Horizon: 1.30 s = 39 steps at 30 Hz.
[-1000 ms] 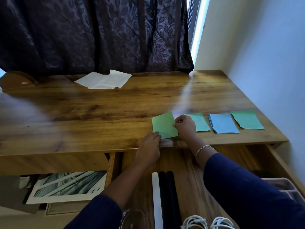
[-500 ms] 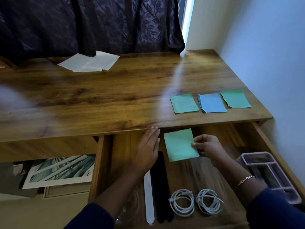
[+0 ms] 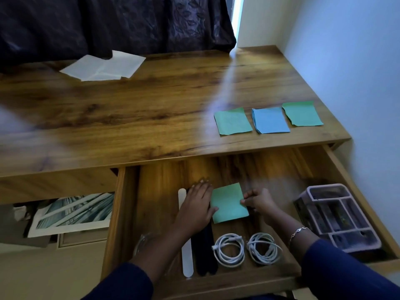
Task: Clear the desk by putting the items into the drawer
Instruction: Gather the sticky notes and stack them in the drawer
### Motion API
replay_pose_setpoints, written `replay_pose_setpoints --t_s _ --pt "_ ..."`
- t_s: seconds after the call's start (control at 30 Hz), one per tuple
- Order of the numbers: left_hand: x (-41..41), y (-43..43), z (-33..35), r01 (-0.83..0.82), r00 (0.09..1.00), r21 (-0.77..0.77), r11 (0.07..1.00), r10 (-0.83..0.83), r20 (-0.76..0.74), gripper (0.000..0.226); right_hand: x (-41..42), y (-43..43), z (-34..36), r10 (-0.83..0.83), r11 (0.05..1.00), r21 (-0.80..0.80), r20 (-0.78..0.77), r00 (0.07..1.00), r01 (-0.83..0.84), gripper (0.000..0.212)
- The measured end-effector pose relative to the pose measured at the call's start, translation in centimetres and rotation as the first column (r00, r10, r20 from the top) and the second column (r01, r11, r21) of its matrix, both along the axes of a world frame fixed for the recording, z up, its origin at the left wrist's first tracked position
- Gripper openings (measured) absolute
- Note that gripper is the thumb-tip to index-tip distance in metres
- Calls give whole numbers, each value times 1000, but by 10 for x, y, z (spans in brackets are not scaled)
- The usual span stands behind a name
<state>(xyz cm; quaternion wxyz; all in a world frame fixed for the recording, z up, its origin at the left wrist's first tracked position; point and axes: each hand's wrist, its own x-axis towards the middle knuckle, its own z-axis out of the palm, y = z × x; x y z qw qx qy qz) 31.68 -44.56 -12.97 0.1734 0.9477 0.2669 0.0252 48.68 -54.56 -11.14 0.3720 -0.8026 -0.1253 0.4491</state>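
A green paper pad (image 3: 229,203) lies low inside the open wooden drawer (image 3: 155,191). My right hand (image 3: 257,201) pinches its right edge. My left hand (image 3: 198,204) rests flat against its left edge, fingers spread over the drawer floor. On the wooden desk (image 3: 151,118) near the front right lie three more pads in a row: a green pad (image 3: 233,121), a blue pad (image 3: 270,120) and another green pad (image 3: 302,114). White sheets of paper (image 3: 104,66) lie at the back of the desk.
The drawer also holds a white strip (image 3: 187,256), dark strips (image 3: 205,250), two coiled white cables (image 3: 229,250) (image 3: 263,247) and a pink divided tray (image 3: 337,217) at its right. A dark curtain hangs behind the desk; a wall stands at the right. Prints lie on the floor at the left.
The green pad went from the desk's front edge down into the drawer, held by my right hand. My left hand followed and now touches its left side.
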Motion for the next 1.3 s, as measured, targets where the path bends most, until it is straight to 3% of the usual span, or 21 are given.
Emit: replay_pose_setpoints --t_s 0.3,0.5,0.63,0.73,0.87,0.97,1.1,1.3 --pt "5 -12 -8 37 988 -2 999 -37 -151 72 -3 4 -15 169 981 -136 237 957 -140 21" --pt "4 -14 -13 43 977 0 999 -42 -207 71 -6 -1 -21 233 968 -160 281 931 -194 24" --pt "5 -15 -14 43 981 11 999 -40 -188 69 0 -6 -18 232 971 -131 309 922 -201 19" --pt "8 -14 -8 42 998 40 998 -40 -49 63 5 -12 -12 229 973 -73 381 896 -218 18" --pt "22 -11 4 29 979 202 979 -68 191 46 10 -18 6 168 969 56 570 804 -242 17" --pt "40 -6 25 13 952 240 971 -85 293 39 19 -18 22 84 949 168 684 725 -268 13" --pt "73 5 53 8 954 210 978 -70 291 50 46 -5 45 -30 925 277 735 678 -259 9" --pt "131 18 90 78 982 185 980 -108 157 63 105 25 75 -263 935 355 661 703 16 6"
